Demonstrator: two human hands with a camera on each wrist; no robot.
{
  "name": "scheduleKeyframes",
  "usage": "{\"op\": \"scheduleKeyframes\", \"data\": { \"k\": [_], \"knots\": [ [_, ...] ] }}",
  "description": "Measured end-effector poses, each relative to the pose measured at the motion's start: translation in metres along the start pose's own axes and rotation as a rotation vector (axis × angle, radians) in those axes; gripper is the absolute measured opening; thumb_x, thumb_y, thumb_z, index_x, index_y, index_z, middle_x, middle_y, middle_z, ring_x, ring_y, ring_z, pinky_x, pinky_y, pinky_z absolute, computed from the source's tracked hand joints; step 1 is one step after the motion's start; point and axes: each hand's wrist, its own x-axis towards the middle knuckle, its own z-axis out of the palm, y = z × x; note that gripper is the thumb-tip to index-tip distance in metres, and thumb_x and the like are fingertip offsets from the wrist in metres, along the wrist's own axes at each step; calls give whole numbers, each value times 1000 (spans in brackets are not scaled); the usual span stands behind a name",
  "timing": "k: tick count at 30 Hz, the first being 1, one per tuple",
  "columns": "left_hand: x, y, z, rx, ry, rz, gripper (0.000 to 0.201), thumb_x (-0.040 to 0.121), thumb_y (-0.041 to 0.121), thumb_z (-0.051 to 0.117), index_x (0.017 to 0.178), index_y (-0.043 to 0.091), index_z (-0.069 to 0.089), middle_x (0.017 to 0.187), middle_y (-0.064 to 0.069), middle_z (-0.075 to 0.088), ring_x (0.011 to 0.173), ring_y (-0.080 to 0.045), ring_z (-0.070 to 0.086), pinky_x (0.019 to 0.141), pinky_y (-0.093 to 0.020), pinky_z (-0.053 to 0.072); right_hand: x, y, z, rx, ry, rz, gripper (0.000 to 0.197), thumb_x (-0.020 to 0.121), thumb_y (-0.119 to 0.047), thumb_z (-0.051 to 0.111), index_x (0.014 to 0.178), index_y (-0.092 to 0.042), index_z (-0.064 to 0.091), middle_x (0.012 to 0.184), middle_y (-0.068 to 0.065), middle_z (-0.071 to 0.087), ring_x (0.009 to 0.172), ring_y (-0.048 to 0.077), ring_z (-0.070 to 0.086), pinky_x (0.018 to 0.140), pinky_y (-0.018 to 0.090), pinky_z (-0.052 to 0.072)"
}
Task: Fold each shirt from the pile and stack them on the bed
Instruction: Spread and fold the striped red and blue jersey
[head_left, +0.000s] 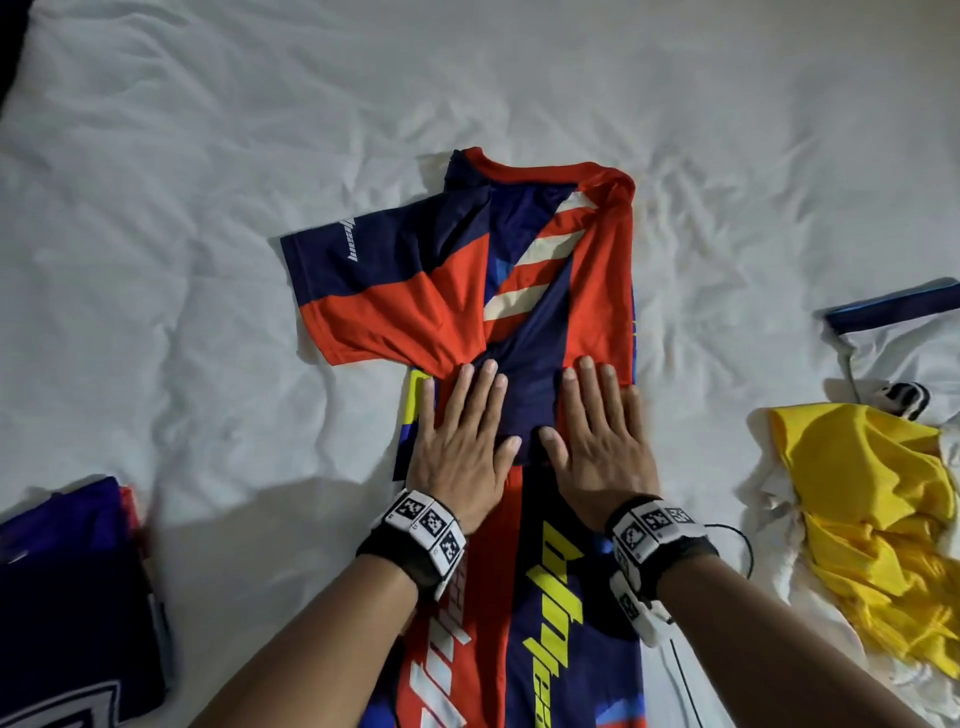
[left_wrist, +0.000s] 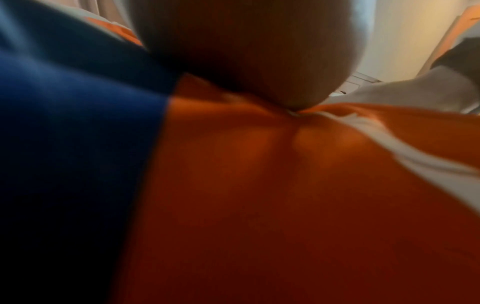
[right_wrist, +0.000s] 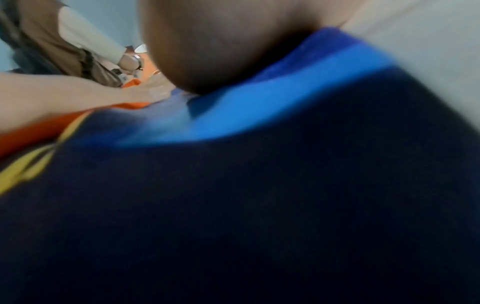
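We see the red and navy jersey (head_left: 524, 291) lying flat on the white bed sheet (head_left: 208, 182), near the middle of the scene. Its long axis runs near to far: the red collar points to the far side, and the hem end runs off the near edge of the head view between the forearms. Its right side is folded in over the body, so a navy panel and cream diagonal stripes lie on top. The left sleeve (head_left: 358, 291) lies spread out to the left, navy at the far part and red at the near part, with small white lettering. Yellow lettering runs lengthwise along the near part of the body.

Both hands lie palm down on the jersey's middle, side by side and just apart. We see the left hand (head_left: 462, 441) with fingers straight and slightly spread, pointing far, pressing where the sleeve meets the body. The right hand (head_left: 597, 436) is likewise flat with straight fingers, on the folded-in panel. Each wrist carries a black band with white coded tags. The wrist views are blurred; they show only the heel of each hand against red and navy cloth.

At the near left lies a dark folded stack (head_left: 72, 597). At the right lies a yellow shirt (head_left: 872, 499) crumpled over white garments (head_left: 904, 353).
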Motion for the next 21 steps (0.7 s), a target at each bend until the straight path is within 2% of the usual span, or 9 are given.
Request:
{"op": "scheduleKeyframes", "data": {
  "k": [3, 5, 8, 11, 13, 15, 17, 19, 21],
  "knots": [
    [-8, -6, -6, -3, -7, -43, 72, 106, 51, 20, 163, 9, 6, 171, -9, -11, 158, -27, -10, 123, -62, 4, -1, 2, -4, 21, -7, 63, 72, 104, -50, 23, 162, -8, 17, 170, 9, 5, 158, 25, 4, 126, 52, 10],
    [-14, -11, -17, -61, 51, -61, 71, 106, 49, 21, 163, 8, 16, 171, -13, -4, 158, -29, -6, 123, -63, 6, 0, -4, -12, 45, -3, 74, 72, 103, -48, 20, 161, -5, 19, 170, 11, 5, 158, 26, 2, 126, 52, 5],
    [-10, -33, -42, -150, 193, -106, 64, 106, 42, 31, 161, 10, 25, 170, -19, 5, 157, -37, -4, 123, -65, 6, 7, -21, -30, 121, 71, 91, 69, 103, -46, 27, 156, -3, 33, 168, 17, 17, 157, 33, 9, 127, 51, -1],
    [21, -80, -63, -160, 314, -199, 47, 101, 32, 43, 144, 16, 54, 162, -21, 31, 153, -44, 19, 118, -65, 23, 23, -56, -42, 146, 129, -30, 53, 96, -35, 47, 144, -11, 50, 161, 15, 35, 152, 37, 24, 126, 56, 4],
    [50, -116, -74, -127, 308, -247, 36, 98, 23, 49, 130, 14, 63, 154, -21, 42, 145, -45, 33, 109, -60, 34, 41, -87, -47, 152, 164, -126, 43, 91, -29, 56, 131, -14, 61, 149, 13, 49, 142, 37, 38, 123, 59, 14],
    [76, -148, -85, -71, 231, -296, 40, 90, 12, 56, 130, 14, 59, 151, -20, 42, 141, -43, 36, 104, -58, 40, 60, -117, -51, 176, 189, -206, 35, 86, -26, 63, 119, -16, 66, 134, 9, 58, 125, 36, 50, 117, 58, 27],
    [98, -172, -92, 13, 142, -308, 52, 83, 6, 61, 134, 16, 53, 151, -17, 39, 139, -41, 36, 102, -57, 41, 76, -144, -54, 178, 211, -270, 29, 82, -25, 67, 110, -19, 68, 117, 7, 61, 106, 34, 53, 100, 51, 39],
    [116, -190, -97, 74, 99, -274, 54, 85, 9, 64, 136, 18, 48, 152, -15, 37, 137, -39, 37, 101, -55, 40, 90, -165, -54, 151, 215, -303, 22, 81, -26, 68, 102, -21, 69, 104, 6, 60, 95, 32, 51, 82, 45, 38],
    [130, -201, -98, 99, 61, -232, 53, 91, 17, 66, 139, 18, 45, 152, -12, 37, 136, -37, 39, 101, -55, 40, 102, -179, -52, 124, 196, -301, 21, 79, -29, 70, 99, -21, 68, 98, 6, 56, 91, 31, 50, 76, 44, 34]
  ]
}}
